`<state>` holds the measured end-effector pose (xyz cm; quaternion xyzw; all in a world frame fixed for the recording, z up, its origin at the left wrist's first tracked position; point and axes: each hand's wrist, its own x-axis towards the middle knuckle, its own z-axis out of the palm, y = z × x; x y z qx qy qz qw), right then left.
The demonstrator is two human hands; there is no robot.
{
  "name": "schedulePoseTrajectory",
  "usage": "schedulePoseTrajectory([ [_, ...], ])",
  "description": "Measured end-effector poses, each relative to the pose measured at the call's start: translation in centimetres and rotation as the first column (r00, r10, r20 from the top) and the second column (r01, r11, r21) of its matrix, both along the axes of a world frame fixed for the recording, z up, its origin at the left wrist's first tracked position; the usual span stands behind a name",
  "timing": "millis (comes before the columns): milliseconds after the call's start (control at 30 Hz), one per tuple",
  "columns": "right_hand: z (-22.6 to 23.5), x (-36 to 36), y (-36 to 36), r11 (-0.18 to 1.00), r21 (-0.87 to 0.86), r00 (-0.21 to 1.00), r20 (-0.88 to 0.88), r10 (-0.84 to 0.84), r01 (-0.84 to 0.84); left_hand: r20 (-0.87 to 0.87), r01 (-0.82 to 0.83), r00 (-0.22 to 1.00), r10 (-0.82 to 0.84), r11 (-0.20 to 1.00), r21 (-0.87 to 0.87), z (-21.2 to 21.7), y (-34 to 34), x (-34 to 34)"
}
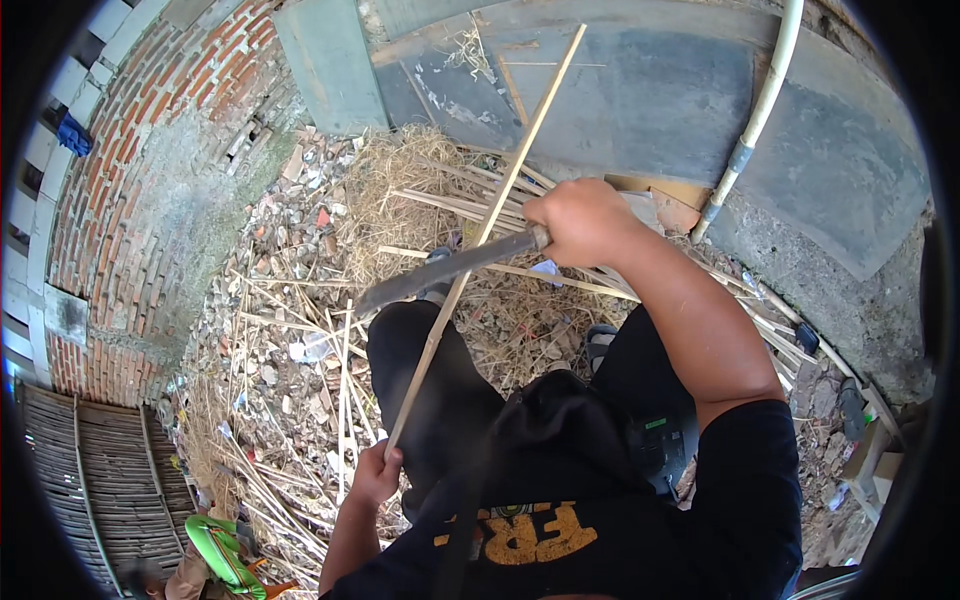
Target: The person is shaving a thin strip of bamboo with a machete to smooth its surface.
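Note:
My left hand (pixel 376 472) is closed round the lower end of a long bamboo strip (pixel 512 170), which slants up and away to the right over my left knee. In my right hand (pixel 585 222) is the handle of a machete (pixel 450 270). Its dark, wide blade points left and crosses the strip above my knee; whether the edge touches the strip I cannot tell. Most of the handle is hidden in my fist.
Cut bamboo strips (pixel 460 205) and a heap of pale shavings (pixel 400 180) lie on rubble ahead. Beyond stand grey panels (pixel 660 90) and a white pipe (pixel 765 110). A brick wall (pixel 130 190) rises at left. Another person in green (pixel 222 555) is at lower left.

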<state>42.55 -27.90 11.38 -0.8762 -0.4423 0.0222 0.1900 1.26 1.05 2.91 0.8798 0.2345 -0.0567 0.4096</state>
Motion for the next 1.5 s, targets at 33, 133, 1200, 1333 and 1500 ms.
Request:
schedulePoseTrajectory([
  [33,0.0,0.2,-0.1,1.0,0.01,0.999,-0.044,-0.003,0.003,0.007,0.019,1.0,-0.02,1.0,0.019,0.1,-0.1,0.3],
  [133,-2.1,4.7,-0.7,0.98,0.111,0.97,-0.199,-0.142,0.166,-0.039,0.017,0.999,-0.018,1.0,-0.024,0.2,0.0,0.9],
  [1200,0.3,0.1,0.5,0.996,-0.051,0.985,-0.153,-0.085,0.078,0.009,0.027,1.0,-0.026,0.994,-0.102,0.0,-1.4,-2.8],
  [1333,-1.6,1.7,0.4,0.997,0.019,0.988,-0.137,-0.067,0.07,0.02,0.029,0.999,-0.027,0.993,-0.118,0.0,-1.2,-1.7],
  [1500,-1.7,3.7,-0.2,0.957,0.039,0.948,-0.159,-0.276,0.286,-0.032,-0.053,0.998,0.047,0.969,-0.24,-0.7,-1.1,-3.0],
])
